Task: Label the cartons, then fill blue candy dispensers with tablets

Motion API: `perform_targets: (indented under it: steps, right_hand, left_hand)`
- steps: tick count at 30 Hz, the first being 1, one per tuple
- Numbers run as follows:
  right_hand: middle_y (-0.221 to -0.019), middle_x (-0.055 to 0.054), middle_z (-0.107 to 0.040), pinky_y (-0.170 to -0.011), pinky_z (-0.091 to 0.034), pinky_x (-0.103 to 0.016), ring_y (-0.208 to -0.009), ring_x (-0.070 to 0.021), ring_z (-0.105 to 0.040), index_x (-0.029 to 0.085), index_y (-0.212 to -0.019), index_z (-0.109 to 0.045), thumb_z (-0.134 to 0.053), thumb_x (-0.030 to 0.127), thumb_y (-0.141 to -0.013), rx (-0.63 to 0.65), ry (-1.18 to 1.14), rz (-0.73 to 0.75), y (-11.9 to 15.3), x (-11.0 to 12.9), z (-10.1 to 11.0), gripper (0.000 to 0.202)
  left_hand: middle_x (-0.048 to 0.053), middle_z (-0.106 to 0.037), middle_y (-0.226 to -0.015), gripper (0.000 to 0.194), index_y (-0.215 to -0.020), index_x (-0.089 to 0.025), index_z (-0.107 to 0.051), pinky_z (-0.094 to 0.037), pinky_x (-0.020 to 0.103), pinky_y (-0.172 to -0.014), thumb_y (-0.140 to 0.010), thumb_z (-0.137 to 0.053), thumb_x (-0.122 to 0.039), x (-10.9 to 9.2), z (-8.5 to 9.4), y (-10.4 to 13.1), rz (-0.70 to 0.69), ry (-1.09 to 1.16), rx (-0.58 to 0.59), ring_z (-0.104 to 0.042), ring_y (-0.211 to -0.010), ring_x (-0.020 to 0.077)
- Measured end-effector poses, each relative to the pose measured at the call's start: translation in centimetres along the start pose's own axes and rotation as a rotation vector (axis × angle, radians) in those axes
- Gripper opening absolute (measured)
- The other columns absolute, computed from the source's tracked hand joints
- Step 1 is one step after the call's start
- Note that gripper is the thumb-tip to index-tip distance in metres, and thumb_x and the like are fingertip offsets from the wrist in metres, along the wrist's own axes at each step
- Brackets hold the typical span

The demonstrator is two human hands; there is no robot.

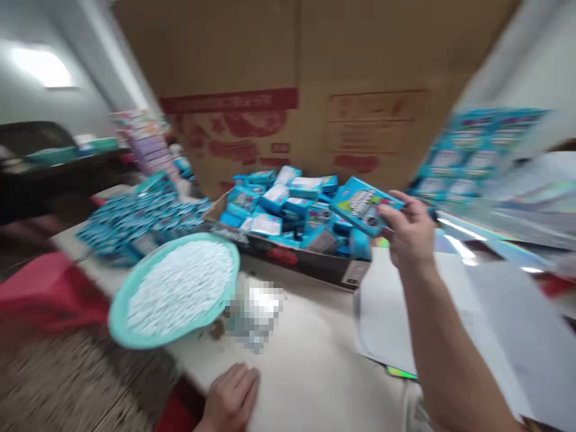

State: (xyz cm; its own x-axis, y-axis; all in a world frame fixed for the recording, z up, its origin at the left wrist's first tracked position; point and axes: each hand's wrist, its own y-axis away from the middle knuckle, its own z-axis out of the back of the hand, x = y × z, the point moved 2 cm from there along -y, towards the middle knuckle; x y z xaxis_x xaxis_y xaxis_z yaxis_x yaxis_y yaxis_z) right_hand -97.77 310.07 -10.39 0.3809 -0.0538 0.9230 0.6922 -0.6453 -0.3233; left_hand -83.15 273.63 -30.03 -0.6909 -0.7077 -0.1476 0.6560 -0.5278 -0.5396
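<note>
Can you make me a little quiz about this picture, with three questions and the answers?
1. True or false: the right hand is holding a spoon.
2. What colour is the round basin with the white pieces in it? A) red B) turquoise C) yellow
3. Which hand is nearer the bottom of the picture?

Key:
1. False; it holds a blue box.
2. B
3. The left hand.

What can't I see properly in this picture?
Head view: whatever is behind the pixel patch beside the green bowl; blocks cover it.
Head view: what's under the piled boxes in the carton; the pile hides it.
Head view: small print on the blue box in the right hand; too small, blurred.
Head view: the left hand's forearm; bottom edge cuts it off.
</note>
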Motion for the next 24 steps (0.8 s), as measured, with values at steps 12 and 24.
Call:
perform_targets:
  steps: [12, 24]
  right_hand:
    - [-0.091, -0.010, -0.069, -0.053, -0.051, -0.031, -0.067, -0.0205, -0.063, 0.020, -0.089, -0.069, -0.071, 0.054, -0.055, 0.179, 0.255, -0.712, 18.0, -5.3, -3.2, 0.048]
    - [-0.074, -0.006, -0.065, -0.052, -0.056, -0.035, -0.054, -0.0241, -0.066, 0.016, -0.088, -0.068, -0.070, 0.056, -0.048, 0.096, 0.891, -0.980, 19.9, -2.5, -3.1, 0.057]
  left_hand:
    - [-0.001, -0.047, -0.056, 0.009, -0.085, -0.018, -0.056, -0.029, 0.027, -0.047, -0.083, -0.048, -0.016, 3.9, 2.6, -0.4, -0.218, 0.340, 0.120, -0.044, -0.053, 0.0123]
    - [0.009, -0.063, -0.101, 0.026, -0.113, -0.016, -0.053, -0.044, 0.035, -0.087, -0.088, -0.050, -0.024, 21.2, 16.0, -15.8, 0.135, 0.198, 0.117, -0.054, -0.097, 0.0194]
